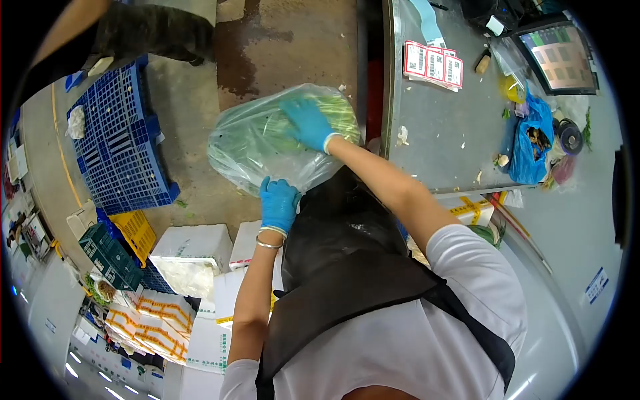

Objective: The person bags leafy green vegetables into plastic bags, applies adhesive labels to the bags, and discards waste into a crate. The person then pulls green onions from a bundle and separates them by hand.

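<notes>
A large see-through plastic bag (243,143) holds long green leafy vegetables and lies in front of my body. My right hand (308,125), in a blue glove, rests flat on top of the bag with its fingers stretched out. At the bag's near edge, my left hand (279,203), also blue-gloved, has its fingers curled on the plastic. The exact kind of greens cannot be made out through the film.
To the right stands a metal table (440,133) with printed labels (433,65), a screen (557,57) and a blue plastic bag (531,143). On the left are a blue pallet (120,140), a yellow crate (133,233) and white foam boxes (193,243). Another person's leg (153,32) shows at upper left.
</notes>
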Demonstrator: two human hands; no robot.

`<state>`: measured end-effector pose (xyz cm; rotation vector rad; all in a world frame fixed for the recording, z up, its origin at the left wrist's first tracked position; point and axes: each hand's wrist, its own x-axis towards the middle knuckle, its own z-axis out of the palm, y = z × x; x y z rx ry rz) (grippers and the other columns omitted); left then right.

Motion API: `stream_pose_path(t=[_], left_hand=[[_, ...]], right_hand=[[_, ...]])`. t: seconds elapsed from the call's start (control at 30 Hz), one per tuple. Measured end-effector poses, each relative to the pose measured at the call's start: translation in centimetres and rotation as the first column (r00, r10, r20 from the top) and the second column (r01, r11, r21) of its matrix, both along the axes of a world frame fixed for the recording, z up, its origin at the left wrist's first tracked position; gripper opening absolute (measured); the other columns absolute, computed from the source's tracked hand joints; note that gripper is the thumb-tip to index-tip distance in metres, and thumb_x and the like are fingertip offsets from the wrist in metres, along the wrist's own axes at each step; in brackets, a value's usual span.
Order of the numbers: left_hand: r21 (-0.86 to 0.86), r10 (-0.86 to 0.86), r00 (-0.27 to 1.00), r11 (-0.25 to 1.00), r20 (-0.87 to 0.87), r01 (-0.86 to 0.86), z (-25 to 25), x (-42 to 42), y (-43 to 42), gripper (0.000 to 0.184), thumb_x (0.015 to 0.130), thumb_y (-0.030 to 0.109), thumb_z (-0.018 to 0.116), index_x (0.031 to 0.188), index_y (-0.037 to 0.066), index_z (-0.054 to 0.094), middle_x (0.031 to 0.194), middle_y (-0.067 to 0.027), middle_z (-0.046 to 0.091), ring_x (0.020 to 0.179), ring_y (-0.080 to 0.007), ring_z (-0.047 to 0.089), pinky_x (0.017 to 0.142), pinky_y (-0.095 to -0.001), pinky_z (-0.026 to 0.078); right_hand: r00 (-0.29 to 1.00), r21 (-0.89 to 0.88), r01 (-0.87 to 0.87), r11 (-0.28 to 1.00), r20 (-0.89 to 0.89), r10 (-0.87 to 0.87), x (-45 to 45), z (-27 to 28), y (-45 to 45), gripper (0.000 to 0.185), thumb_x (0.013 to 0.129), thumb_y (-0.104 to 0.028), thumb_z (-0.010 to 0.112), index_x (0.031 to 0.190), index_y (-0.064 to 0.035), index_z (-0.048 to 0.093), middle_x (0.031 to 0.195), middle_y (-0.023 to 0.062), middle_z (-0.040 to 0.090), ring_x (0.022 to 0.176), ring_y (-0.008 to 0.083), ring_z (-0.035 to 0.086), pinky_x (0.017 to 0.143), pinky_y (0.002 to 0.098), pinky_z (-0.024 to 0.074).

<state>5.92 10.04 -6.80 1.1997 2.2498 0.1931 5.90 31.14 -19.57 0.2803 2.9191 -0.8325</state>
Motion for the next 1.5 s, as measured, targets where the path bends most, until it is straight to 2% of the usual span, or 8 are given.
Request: stream_pose_path(t=[0.23,0.33,0.4,0.67,0.77,0.93,1.13,1.5], left_hand=[[0.080,0.068,0.994,0.994,0.088,-0.075,0.0,0.2,-0.9,0.007,0.078,0.022,0.069,0.079,0.014,0.070,0.086,-0.0083,0.062,0.091,-0.0280,0.057,0.101,-0.0484,0.033],[0.379,0.220,0.974,0.898,0.050,-0.222,4.3,0.3,0.9,0.009,0.077,0.020,0.070,0.080,0.012,0.069,0.092,-0.0103,0.063,0.092,-0.0293,0.057,0.099,-0.0498,0.034],[0.388,0.324,0.921,0.837,0.219,-0.386,8.3,0.8,3.5,0.012,0.078,0.018,0.071,0.087,0.009,0.071,0.092,-0.0115,0.064,0.085,-0.0289,0.058,0.087,-0.0411,0.043],[0.257,0.197,0.646,0.803,0.737,-0.538,13.6,6.8,15.2,0.015,0.083,0.011,0.071,0.097,0.005,0.072,0.085,-0.0084,0.064,0.079,-0.0179,0.061,0.072,-0.0300,0.049],[0.320,0.167,0.616,0.734,0.770,-0.599,13.8,7.7,18.7,0.017,0.086,0.011,0.068,0.101,0.004,0.070,0.097,-0.0101,0.068,0.088,-0.0202,0.063,0.079,-0.0305,0.050],[0.363,0.290,0.710,0.701,0.642,-0.614,10.9,5.0,23.9,0.021,0.087,0.015,0.067,0.105,0.004,0.069,0.102,-0.0115,0.068,0.092,-0.0223,0.064,0.083,-0.0336,0.049],[0.353,0.407,0.837,0.771,0.366,-0.529,7.0,-3.2,38.9,0.046,0.080,0.035,0.071,0.110,0.000,0.066,0.106,-0.0195,0.067,0.095,-0.0298,0.065,0.086,-0.0370,0.050],[-0.021,0.516,0.850,0.856,0.101,-0.517,-2.2,-6.3,53.6,0.047,0.074,0.041,0.069,0.101,0.004,0.072,0.106,-0.0215,0.068,0.101,-0.0354,0.066,0.087,-0.0385,0.051]], right_hand=[[0.894,0.107,-0.300,0.948,0.378,0.240,1.7,6.0,2.3,0.072,0.087,-0.049,0.058,0.147,-0.0178,0.036,0.149,0.0139,0.038,0.133,0.0390,0.039,0.111,0.0480,0.0284],[0.951,-0.389,0.108,0.915,0.308,0.019,5.8,11.1,3.5,0.069,0.086,-0.044,0.064,0.145,-0.0162,0.041,0.132,0.0130,0.056,0.120,0.0315,0.054,0.102,0.0444,0.0411],[0.983,-0.825,0.152,0.544,0.183,0.002,9.2,16.4,2.9,0.059,0.087,-0.026,0.068,0.140,-0.0137,0.047,0.112,0.0123,0.066,0.095,0.0216,0.065,0.084,0.0353,0.0532],[0.807,-0.773,0.591,0.230,0.562,-0.183,23.2,25.9,9.5,0.036,0.092,-0.018,0.061,0.125,-0.0044,0.059,0.101,0.0063,0.067,0.074,0.0117,0.064,0.068,0.0270,0.0534],[0.650,-0.618,0.753,0.226,0.752,-0.108,35.7,25.0,14.8,0.039,0.088,-0.020,0.066,0.123,-0.0018,0.060,0.105,0.0060,0.066,0.087,0.0117,0.062,0.076,0.0279,0.0516],[0.252,-0.004,0.435,0.900,0.961,-0.117,46.9,24.1,19.0,0.048,0.088,-0.027,0.065,0.131,-0.0090,0.054,0.105,0.0149,0.067,0.089,0.0242,0.064,0.078,0.0348,0.0514],[0.686,-0.107,0.680,0.725,0.441,-0.579,33.5,27.2,27.1,0.046,0.090,-0.037,0.060,0.131,-0.0162,0.056,0.111,0.0165,0.065,0.100,0.0319,0.064,0.085,0.0380,0.0504],[0.812,-0.336,0.527,0.780,-0.070,-0.579,18.0,20.6,32.9,0.043,0.089,-0.030,0.062,0.129,-0.0149,0.057,0.124,0.0120,0.058,0.108,0.0282,0.059,0.095,0.0372,0.0469]])
